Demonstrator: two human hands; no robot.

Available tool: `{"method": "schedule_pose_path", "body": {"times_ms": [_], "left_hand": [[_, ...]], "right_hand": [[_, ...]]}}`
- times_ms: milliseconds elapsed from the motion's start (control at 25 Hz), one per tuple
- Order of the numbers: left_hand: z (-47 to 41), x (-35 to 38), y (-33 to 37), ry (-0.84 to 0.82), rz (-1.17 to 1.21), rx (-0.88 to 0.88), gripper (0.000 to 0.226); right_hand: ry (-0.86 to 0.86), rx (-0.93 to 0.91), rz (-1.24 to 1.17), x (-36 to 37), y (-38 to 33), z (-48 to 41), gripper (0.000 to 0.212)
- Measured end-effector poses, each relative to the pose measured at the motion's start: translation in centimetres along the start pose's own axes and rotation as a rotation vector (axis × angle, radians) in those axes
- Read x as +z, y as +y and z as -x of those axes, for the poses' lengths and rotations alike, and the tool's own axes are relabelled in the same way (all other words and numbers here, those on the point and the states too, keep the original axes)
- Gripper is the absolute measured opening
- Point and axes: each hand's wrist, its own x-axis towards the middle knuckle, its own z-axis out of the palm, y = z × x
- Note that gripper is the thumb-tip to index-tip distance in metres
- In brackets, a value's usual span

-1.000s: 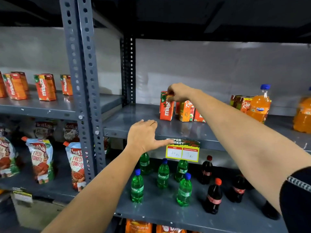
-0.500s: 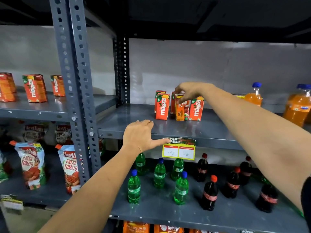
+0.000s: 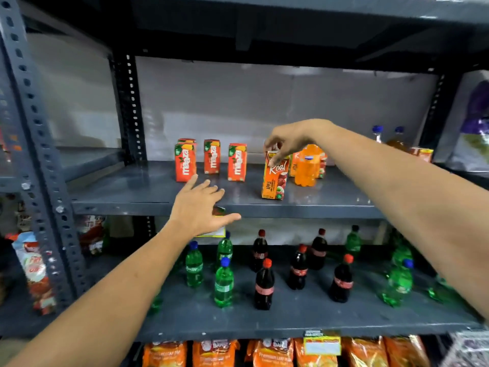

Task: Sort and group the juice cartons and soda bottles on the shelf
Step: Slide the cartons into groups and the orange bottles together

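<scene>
On the middle shelf [image 3: 148, 192] several orange Maaza cartons [image 3: 211, 156] stand in a row at the left. My right hand [image 3: 289, 140] pinches the top of a Real apple juice carton [image 3: 274, 178], which stands slightly tilted near the shelf's front. Behind it is an orange soda bottle [image 3: 307, 166] with more cartons [image 3: 322, 160] around it. My left hand [image 3: 201, 210] rests open at the shelf's front edge, fingers spread, holding nothing. Further orange soda bottles [image 3: 394, 140] stand at the far right.
The shelf below holds green Sprite bottles [image 3: 223, 283] and dark cola bottles [image 3: 264, 286] mixed together. Orange packets [image 3: 270, 352] fill the bottom shelf. A perforated upright post [image 3: 29, 144] stands at the left, with tomato pouches [image 3: 34, 271] beyond it.
The view has shifted so the shelf sits more central. My right hand moved right from the Maaza cartons onto the Real carton, now nearer the shelf's front. My left hand spread its fingers.
</scene>
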Motion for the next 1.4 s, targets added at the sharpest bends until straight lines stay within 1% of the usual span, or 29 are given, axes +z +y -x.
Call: {"method": "schedule_pose_path", "body": {"times_ms": [80,160,280,360,440,640,760,880,1000,1080,1160,1280,1400], "left_hand": [[-1.6,0.0,4.5,0.001,0.042,-0.001,0.112],[-3.2,0.0,8.5,0.015,0.074,-0.024,0.110],[-5.0,0.2,13.4,0.003,0.098,-0.063,0.106],[-6.1,0.1,15.9,0.011,0.116,-0.099,0.103],[-6.8,0.1,17.0,0.033,0.104,-0.136,0.104],[-6.9,0.4,16.9,0.046,0.041,-0.150,0.105],[-7.0,0.5,17.1,0.064,0.028,-0.166,0.106],[-6.9,0.7,17.1,0.068,0.030,-0.177,0.101],[-6.9,0.7,17.3,0.076,0.024,-0.181,0.103],[-6.9,0.7,17.6,0.103,0.055,-0.198,0.106],[-6.8,0.8,18.1,0.169,0.133,-0.239,0.106],[-7.3,0.9,20.9,0.239,0.174,-0.216,0.097],[-8.7,0.8,25.8,0.241,0.182,-0.114,0.086]], "right_hand": [[-0.018,0.026,0.016,0.5,3.6,2.1,0.042],[-0.012,0.047,0.026,1.1,7.3,3.8,0.041],[-0.065,0.100,-0.077,1.8,11.7,5.1,0.031],[-0.085,0.146,-0.100,2.2,13.5,5.0,0.038],[-0.076,0.165,-0.087,2.6,15.1,4.1,0.046],[0.004,0.114,-0.005,3.6,17.4,1.4,0.050],[0.040,0.100,-0.009,4.0,17.9,0.2,0.051],[0.067,0.097,-0.009,4.3,18.1,-0.2,0.053],[0.134,0.100,0.001,4.7,18.4,0.5,0.054],[0.227,0.109,-0.002,5.4,18.7,1.6,0.056],[0.342,0.107,0.005,6.2,19.3,2.7,0.053],[0.457,0.088,0.033,7.2,21.1,5.2,0.041],[0.519,0.066,0.085,7.8,23.7,8.4,0.033]]}}
